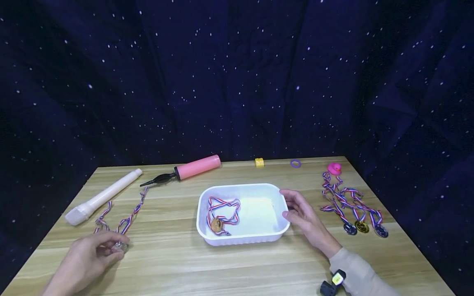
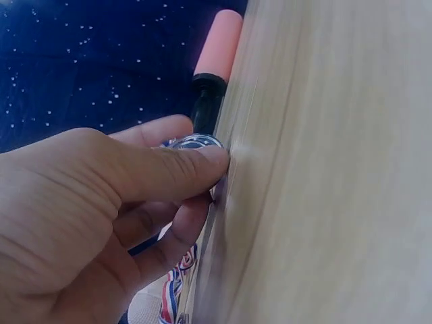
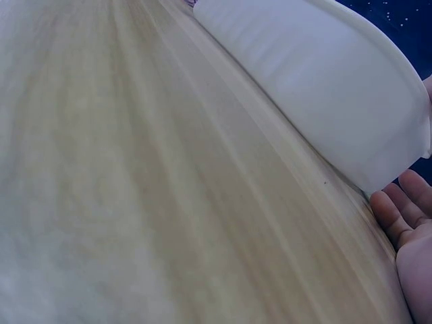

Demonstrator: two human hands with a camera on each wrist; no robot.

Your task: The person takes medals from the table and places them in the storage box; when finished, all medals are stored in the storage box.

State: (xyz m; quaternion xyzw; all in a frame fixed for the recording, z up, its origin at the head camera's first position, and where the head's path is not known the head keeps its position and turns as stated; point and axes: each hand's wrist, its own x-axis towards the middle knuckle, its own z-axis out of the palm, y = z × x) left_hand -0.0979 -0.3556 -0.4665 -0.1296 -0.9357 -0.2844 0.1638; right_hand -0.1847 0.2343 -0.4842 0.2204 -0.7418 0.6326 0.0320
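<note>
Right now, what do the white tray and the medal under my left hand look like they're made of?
White tray: probably thin moulded plastic or foam, matte, with a rolled rim. Medal: shiny silver, glinting; metal or plated plastic, can't tell. Its ribbon looks like woven fabric.

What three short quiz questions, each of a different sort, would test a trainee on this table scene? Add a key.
1. True or false: the tray holds a medal.
2. What does the left hand pinch: A pump, B silver medal, C duck?
3. How many medals lie right of the tray?

Key: 1 true. 2 B, silver medal. 3 three, beyond the right hand.
</note>
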